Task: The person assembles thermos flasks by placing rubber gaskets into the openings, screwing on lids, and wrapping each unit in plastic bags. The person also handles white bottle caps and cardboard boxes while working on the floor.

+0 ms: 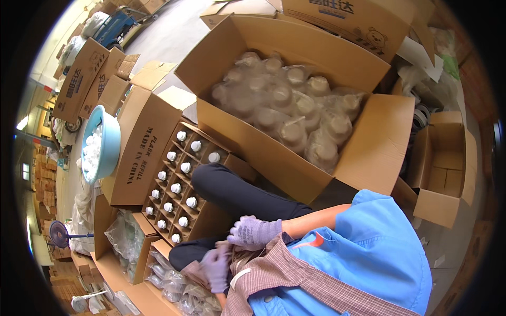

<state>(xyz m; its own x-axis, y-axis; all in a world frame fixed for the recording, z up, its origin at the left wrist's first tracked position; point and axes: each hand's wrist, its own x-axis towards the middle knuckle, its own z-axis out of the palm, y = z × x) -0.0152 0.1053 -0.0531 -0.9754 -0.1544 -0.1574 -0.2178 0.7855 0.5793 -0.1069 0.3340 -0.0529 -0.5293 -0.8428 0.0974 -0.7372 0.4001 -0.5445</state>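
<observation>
Right hand (254, 231) curls fingers together by apron (276, 271); left hand (215, 269) too blurred to tell.

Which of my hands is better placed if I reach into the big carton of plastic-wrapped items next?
Probably your right hand: it looks nearer the big carton. Your left hand is lower in view and farther from it.

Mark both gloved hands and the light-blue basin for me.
Right hand (254, 232): head view, on the middle of its gloved back.
Left hand (215, 269): head view, on its motion-blurred gloved middle.
Light-blue basin (110, 145): head view, on its outer side wall.
</observation>
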